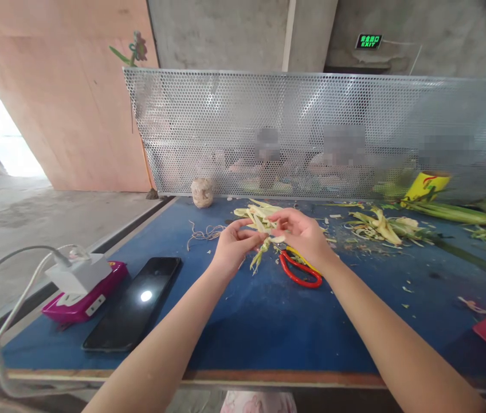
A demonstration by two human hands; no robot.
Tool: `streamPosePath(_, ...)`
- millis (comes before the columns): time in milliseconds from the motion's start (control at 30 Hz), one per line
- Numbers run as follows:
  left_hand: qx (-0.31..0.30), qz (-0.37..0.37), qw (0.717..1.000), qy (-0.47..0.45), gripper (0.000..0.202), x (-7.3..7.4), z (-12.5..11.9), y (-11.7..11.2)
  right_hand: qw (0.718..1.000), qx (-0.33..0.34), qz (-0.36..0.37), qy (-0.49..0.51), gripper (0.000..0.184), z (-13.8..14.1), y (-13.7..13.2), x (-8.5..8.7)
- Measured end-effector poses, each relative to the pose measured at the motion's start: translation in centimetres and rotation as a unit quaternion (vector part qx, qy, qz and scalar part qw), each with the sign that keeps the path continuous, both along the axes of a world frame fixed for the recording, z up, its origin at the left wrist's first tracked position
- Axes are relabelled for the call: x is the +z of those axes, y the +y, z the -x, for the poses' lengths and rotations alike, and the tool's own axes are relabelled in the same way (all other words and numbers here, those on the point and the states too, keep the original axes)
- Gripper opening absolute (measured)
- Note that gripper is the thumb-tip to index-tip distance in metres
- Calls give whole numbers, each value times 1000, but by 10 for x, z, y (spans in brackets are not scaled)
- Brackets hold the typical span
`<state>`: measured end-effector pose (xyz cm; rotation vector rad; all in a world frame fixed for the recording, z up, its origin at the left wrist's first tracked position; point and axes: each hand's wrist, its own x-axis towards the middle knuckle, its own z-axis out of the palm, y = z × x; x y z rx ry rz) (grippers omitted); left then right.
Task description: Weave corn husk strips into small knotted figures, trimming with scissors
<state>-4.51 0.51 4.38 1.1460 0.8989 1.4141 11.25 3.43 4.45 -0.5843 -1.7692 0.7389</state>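
Pinching one husk piece (260, 256) with left hand (235, 245) and right hand (302, 234), above mid-tabletop (269, 338). Pointing toward the near edge, slightly leftward along its long axis; top hidden among fingertips. Beside: one pair of scissors (290, 273), partly covered. Near the near-left corner, one phone (133, 307).

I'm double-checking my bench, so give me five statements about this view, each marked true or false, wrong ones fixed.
1. The bare left hand and bare right hand hold pale yellow-green plant strips. True.
2. The red-and-yellow-handled scissors are gripped in the right hand. False: they lie on the blue tabletop.
3. A flat, glossy black phone lies left of the left forearm. True.
4. The boxy white charger sits on the phone. False: it sits on a magenta power strip.
5. A lit green exit sign shows above the perforated metal screen. True.
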Motion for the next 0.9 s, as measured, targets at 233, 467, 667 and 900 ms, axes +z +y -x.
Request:
streamPosePath(233, 65, -29, 994, 82, 35, -4, 0, 3, 936, -133, -234, -228, 7, 1, -15, 7)
streamPosePath(467, 117, -38, 986, 113, 39, -7, 0, 2, 864, -267, -255, -341, 19, 17, -23, -2)
streamPosePath(667, 124, -45, 982, 131, 38, -12, 0, 3, 837, -317, -255, -366, 7, 27, -30, -6)
streamPosePath(900, 119, -32, 986, 115, 33, -8, 1, 4, 910, -251, -177, -278, 10, 20, -26, -2)
